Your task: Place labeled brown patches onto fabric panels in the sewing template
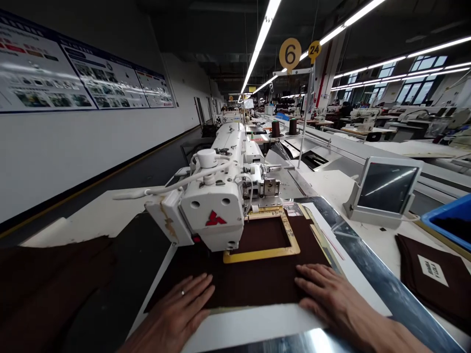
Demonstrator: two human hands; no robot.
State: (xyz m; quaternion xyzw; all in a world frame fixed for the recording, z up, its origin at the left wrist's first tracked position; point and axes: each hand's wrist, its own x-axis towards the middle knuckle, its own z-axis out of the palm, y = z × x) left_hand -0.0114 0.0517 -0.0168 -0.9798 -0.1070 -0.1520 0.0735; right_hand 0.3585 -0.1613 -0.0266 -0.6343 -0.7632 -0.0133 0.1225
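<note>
A dark brown fabric panel [253, 289] lies flat under the head of a white sewing machine [213, 215]. My left hand [180, 304] rests on the panel's near left part, fingers stretched out, a ring on one finger. On the near right edge of the panel lies my right hand [327, 294], fingers also extended and flat. Between and beyond the hands, a yellow clamp frame [265, 255] sits on the fabric, brown cloth showing inside it. The needle area is hidden behind the machine head. A white sheet [257, 326] shows beneath the panel.
At the right stands a control screen [388, 184]. Folded brown pieces [434, 279] with a white label lie near a blue bin [451, 223]. Brown cloth [51, 289] is at the left. Thread cones [275, 129] stand behind the machine.
</note>
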